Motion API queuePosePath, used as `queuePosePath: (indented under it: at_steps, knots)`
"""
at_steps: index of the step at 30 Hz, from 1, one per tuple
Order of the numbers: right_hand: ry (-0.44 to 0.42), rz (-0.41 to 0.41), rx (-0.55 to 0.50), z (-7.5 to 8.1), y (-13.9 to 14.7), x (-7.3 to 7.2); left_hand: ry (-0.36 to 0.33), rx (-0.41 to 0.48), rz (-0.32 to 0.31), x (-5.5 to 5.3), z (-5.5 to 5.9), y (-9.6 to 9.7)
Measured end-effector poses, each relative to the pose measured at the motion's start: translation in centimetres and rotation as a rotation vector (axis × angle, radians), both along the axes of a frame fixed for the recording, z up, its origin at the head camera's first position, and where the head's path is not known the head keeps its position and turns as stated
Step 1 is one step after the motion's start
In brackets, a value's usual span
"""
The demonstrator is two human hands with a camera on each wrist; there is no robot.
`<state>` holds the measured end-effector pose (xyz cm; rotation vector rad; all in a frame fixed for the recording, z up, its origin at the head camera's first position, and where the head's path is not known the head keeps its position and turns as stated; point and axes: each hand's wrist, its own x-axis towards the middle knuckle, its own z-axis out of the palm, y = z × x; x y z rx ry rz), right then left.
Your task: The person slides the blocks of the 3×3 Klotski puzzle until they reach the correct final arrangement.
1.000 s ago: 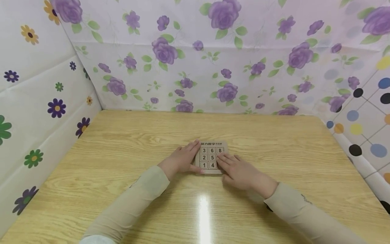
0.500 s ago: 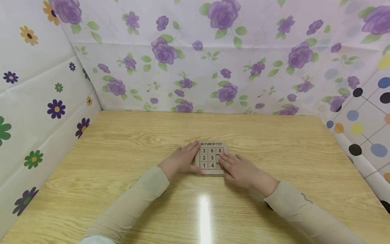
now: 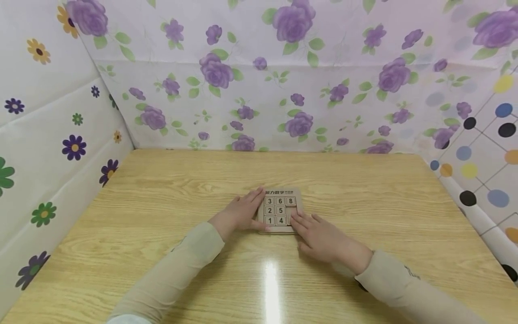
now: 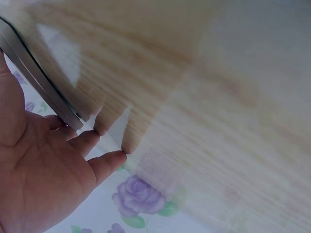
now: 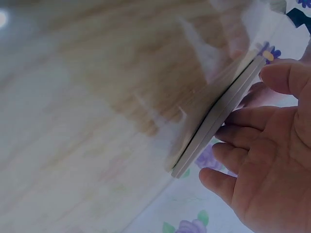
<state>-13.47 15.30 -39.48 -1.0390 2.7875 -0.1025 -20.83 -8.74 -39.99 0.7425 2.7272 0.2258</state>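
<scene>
A wooden number slide puzzle point(image 3: 285, 228) lies flat on the table, with tiles 3, 6, 8 across the top, 2 and 5 in the middle row, 1 and 4 in the bottom row. Below the 8 tile point(image 3: 290, 201) a bare slot shows. My left hand point(image 3: 242, 212) holds the puzzle's left side, fingers at the upper left edge and thumb on the lower left corner. My right hand point(image 3: 321, 236) rests straight fingertips over the lower right cell, hiding most of it. Seen edge-on, the puzzle point(image 5: 221, 116) stands beside the right fingers in the right wrist view.
The wood-grain table point(image 3: 182, 180) has a glossy top with a light reflection near its front. A cloth with purple flowers point(image 3: 299, 123) hangs behind it, a flower-patterned cloth point(image 3: 73, 146) at left and a dotted one point(image 3: 469, 171) at right.
My right fingertips have moved down the right column, from the middle cell to the bottom one, and the middle slot now shows bare. The left hand keeps its place.
</scene>
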Motion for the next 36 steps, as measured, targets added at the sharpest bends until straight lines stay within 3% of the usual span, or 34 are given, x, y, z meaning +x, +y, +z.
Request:
queuePosePath:
  at_steps: [10,22,36]
  knots:
    - [-0.031,-0.023,0.018,0.6,0.0,0.1,-0.003,-0.008,0.004,-0.1,-0.4,0.0]
    - [-0.025,-0.075,0.013,1.1,0.2,-3.3,-0.009,-0.001,0.007,-0.1,-0.4,0.0]
    - [-0.051,-0.069,0.022,0.5,-0.2,-4.9,0.007,-0.007,-0.003,-0.2,-0.4,-0.1]
